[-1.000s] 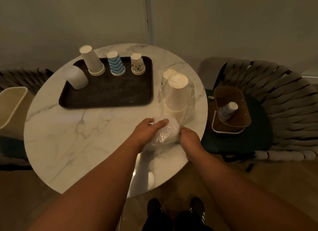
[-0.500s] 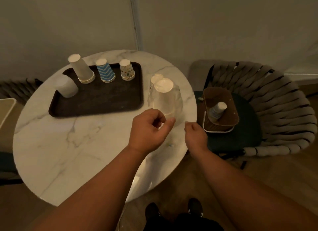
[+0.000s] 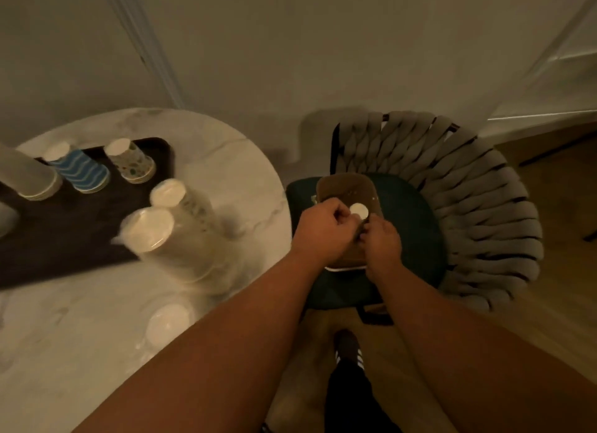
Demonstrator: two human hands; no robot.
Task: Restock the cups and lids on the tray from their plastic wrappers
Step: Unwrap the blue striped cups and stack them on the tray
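Note:
Both my hands are over the small brown tray (image 3: 342, 187) on the chair seat. My left hand (image 3: 323, 230) and my right hand (image 3: 381, 243) are curled on either side of an upturned cup stack (image 3: 359, 210), of which only the white round bottom shows. On the marble table (image 3: 245, 180), two plastic-wrapped cup stacks (image 3: 155, 239) (image 3: 181, 200) stand beside the dark serving tray (image 3: 64, 232). A wrapped pack of lids (image 3: 168, 319) lies near the table's front edge. On the serving tray stand a blue wavy cup (image 3: 77, 171), a dotted cup (image 3: 130, 161) and a plain stack (image 3: 26, 177).
A woven grey chair (image 3: 468, 206) with a dark green seat (image 3: 413, 232) stands right of the table. The wall is close behind. My feet (image 3: 349, 352) are on the wooden floor between table and chair.
My hands let go of the wrapped lids on the table and moved right to the cup stack on the chair's tray. The view turned right and came closer.

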